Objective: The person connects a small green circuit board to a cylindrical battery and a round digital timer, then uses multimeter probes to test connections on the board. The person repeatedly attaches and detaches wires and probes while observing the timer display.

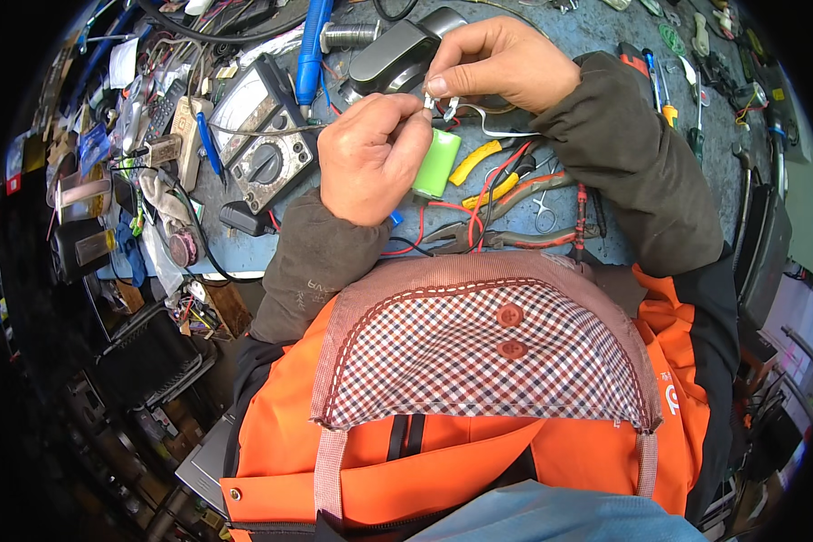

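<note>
Over the workbench, my left hand (366, 155) is closed, thumb and forefinger pinching a small white connector (429, 102). The fingertips of my right hand (506, 63) meet them from above, closed on the same small piece. Its finer details are too small to make out. A white cable (483, 117) trails from beneath my right hand, with a clear plastic bit beside it. Just below the fingertips lies a green battery pack (438, 164), close to my left thumb. Red and black wires (443, 206) run near it across the bench.
An analog multimeter (266, 144) sits left of my left hand. Beyond are a blue soldering iron (311, 56), a solder spool (352, 34) and a grey-black device (393, 59). Red-handled pliers (515, 238) and a yellow-handled tool (474, 163) lie nearer. Screwdrivers (664, 99) rest at right.
</note>
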### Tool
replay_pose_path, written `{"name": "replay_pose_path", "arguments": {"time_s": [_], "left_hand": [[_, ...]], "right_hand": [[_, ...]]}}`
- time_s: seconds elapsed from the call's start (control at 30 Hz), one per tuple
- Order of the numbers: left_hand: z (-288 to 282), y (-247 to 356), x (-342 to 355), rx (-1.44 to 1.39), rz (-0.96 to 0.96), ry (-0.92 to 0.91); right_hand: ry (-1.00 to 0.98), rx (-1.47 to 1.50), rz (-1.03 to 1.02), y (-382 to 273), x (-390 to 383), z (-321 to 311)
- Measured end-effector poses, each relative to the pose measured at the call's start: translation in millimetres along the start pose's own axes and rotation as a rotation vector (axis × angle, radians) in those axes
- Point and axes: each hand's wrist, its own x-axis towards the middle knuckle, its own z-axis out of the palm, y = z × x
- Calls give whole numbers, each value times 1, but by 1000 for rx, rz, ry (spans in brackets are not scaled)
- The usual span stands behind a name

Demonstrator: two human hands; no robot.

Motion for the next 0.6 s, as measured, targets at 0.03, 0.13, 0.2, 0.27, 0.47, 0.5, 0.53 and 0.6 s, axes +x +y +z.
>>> {"name": "replay_pose_path", "arguments": {"time_s": [0.03, 0.13, 0.2, 0.27, 0.47, 0.5, 0.53, 0.6], "left_hand": [[0, 1, 0, -10, -5, 9], [-2, 1, 2, 2, 3, 15], [-2, 1, 2, 8, 6, 12], [-1, 0, 2, -3, -2, 9], [-2, -1, 1, -72, -83, -11], [-2, -1, 1, -83, -92, -17], [-3, -3, 1, -93, -101, -23], [-2, -5, 0, -103, -113, -28]], "right_hand": [[8, -6, -6, -1, 0, 1], [12, 19, -26, 4, 3, 0], [20, 36, -23, 6, 4, 0], [41, 39, -6, 5, 3, 2], [35, 68, 7, -1, 2, 5], [32, 57, 4, -2, 2, 5], [29, 47, 0, -3, 1, 5], [41, 46, 1, -5, 0, 6]]}}
